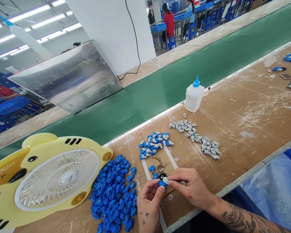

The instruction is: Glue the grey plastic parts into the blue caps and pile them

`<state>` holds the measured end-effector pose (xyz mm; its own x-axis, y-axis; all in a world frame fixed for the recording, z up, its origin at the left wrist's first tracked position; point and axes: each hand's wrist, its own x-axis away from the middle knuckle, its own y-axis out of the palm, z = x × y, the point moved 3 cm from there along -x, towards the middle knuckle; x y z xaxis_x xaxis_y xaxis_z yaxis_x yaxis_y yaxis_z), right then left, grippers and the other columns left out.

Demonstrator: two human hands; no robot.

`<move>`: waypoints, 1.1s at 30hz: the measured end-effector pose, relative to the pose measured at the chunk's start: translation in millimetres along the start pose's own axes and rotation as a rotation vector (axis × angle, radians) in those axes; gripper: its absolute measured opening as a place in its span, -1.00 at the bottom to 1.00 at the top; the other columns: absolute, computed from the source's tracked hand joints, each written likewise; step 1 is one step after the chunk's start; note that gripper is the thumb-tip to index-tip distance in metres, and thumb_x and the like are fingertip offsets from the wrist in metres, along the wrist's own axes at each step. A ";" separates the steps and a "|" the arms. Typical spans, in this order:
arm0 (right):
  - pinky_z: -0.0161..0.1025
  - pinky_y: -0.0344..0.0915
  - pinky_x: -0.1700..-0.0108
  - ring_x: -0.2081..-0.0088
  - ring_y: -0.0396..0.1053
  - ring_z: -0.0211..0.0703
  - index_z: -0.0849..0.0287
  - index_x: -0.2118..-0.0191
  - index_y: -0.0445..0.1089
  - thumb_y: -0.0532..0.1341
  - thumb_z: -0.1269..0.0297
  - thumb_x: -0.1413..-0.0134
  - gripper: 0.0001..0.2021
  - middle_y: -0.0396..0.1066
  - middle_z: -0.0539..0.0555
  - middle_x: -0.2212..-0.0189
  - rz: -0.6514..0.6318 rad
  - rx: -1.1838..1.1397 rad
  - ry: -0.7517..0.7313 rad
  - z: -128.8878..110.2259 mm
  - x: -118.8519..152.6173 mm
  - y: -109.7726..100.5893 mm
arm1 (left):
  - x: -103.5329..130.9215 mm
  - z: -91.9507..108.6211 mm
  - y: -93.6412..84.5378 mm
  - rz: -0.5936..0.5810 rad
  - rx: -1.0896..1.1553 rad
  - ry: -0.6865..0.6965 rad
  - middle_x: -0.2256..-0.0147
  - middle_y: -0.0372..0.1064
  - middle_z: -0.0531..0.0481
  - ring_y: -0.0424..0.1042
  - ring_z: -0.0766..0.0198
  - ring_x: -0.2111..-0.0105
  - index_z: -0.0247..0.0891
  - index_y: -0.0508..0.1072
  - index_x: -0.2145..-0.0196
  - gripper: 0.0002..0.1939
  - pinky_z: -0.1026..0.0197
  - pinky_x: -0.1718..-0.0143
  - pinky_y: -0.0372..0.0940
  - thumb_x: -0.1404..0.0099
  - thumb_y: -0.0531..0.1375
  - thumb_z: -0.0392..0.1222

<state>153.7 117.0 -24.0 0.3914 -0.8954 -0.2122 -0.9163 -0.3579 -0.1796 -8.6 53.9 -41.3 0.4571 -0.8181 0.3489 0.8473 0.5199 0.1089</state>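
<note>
Between the thumb and fingers of my left hand is a small blue plastic part. My right hand pinches a small grey-white piece, which meets the blue part; whether it is seated inside cannot be made out. Just behind the fingertips sits a small round black dish, and two loose blue parts lie near it. Left of my hands spreads a big heap of blue parts. Farther back lies a pile of joined blue-and-grey pieces, with loose grey pieces to its right.
A yellow animal-shaped fan stands at the left. Behind the grey pieces is a white bottle with a blue nozzle. A green conveyor belt runs along the table's far side, with a metal panel beyond. Other people sit in the background.
</note>
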 end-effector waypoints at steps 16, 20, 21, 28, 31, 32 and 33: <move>-0.35 0.44 0.30 0.40 0.54 -0.21 0.13 0.31 0.62 0.20 0.09 -0.33 -0.69 0.61 0.08 0.42 -0.110 0.073 -0.113 -8.7 -7.9 10.2 | 0.9 3.6 0.8 -0.011 0.052 -0.046 0.47 0.62 -0.15 0.58 0.10 0.48 -0.27 0.69 0.40 -0.58 0.13 0.40 0.52 0.21 0.53 0.03; -0.32 0.46 0.27 0.36 0.56 -0.17 0.13 0.28 0.62 0.21 0.10 -0.32 -0.71 0.63 0.08 0.38 -0.064 0.115 -0.076 -2.0 -13.7 5.9 | -8.7 12.9 -4.2 -0.073 -0.143 0.074 0.36 0.64 -0.16 0.61 0.02 0.36 -0.22 0.70 0.24 -0.55 0.10 0.32 0.53 0.13 0.49 -0.01; -0.32 0.45 0.27 0.36 0.56 -0.17 0.13 0.27 0.62 0.21 0.11 -0.32 -0.72 0.63 0.08 0.38 -0.050 0.158 -0.068 1.1 -17.9 -0.3 | -13.3 18.3 -9.0 -0.100 -0.226 0.144 0.31 0.64 -0.15 0.61 0.01 0.33 -0.18 0.70 0.19 -0.56 0.10 0.31 0.52 0.08 0.46 -0.02; -0.22 0.41 0.20 0.30 0.56 -0.07 0.18 0.20 0.60 0.16 0.34 -0.28 -0.77 0.64 0.14 0.30 0.004 0.720 0.061 26.1 -73.9 -58.5 | -59.3 53.9 -62.8 0.035 -1.149 0.710 0.16 0.61 -0.22 0.54 -0.17 0.14 -0.11 0.67 0.26 -0.70 -0.12 0.05 0.39 -0.20 0.13 -0.15; -0.22 0.39 0.19 0.28 0.56 -0.05 0.19 0.28 0.59 0.15 0.37 -0.27 -0.76 0.63 0.15 0.32 -0.027 0.775 0.056 30.6 -94.0 -54.8 | -72.7 53.7 -61.4 -0.127 -1.458 0.622 0.19 0.60 -0.16 0.56 -0.01 0.17 -0.11 0.62 0.17 -0.63 0.06 0.11 0.39 -0.26 0.05 -0.31; -0.23 0.38 0.19 0.29 0.56 -0.06 0.18 0.31 0.59 0.16 0.38 -0.26 -0.76 0.63 0.13 0.34 -0.041 0.795 0.053 31.0 -98.1 -51.9 | -74.4 53.9 -58.3 -0.173 -1.531 0.579 0.20 0.59 -0.14 0.57 0.03 0.18 -0.11 0.61 0.17 -0.63 0.10 0.14 0.38 -0.28 0.03 -0.34; -0.23 0.37 0.19 0.29 0.55 -0.06 0.18 0.34 0.59 0.17 0.38 -0.26 -0.77 0.62 0.12 0.36 -0.053 0.816 0.050 30.8 -101.1 -50.2 | -74.9 54.7 -54.9 -0.202 -1.592 0.542 0.21 0.58 -0.14 0.57 0.05 0.18 -0.13 0.59 0.19 -0.62 0.13 0.15 0.38 -0.31 0.00 -0.35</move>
<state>162.8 233.6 -23.1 0.4100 -0.9006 -0.1441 -0.5389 -0.1117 -0.8349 -104.2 100.1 -22.5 0.0632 -0.9952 0.0751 0.1569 -0.0644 -0.9855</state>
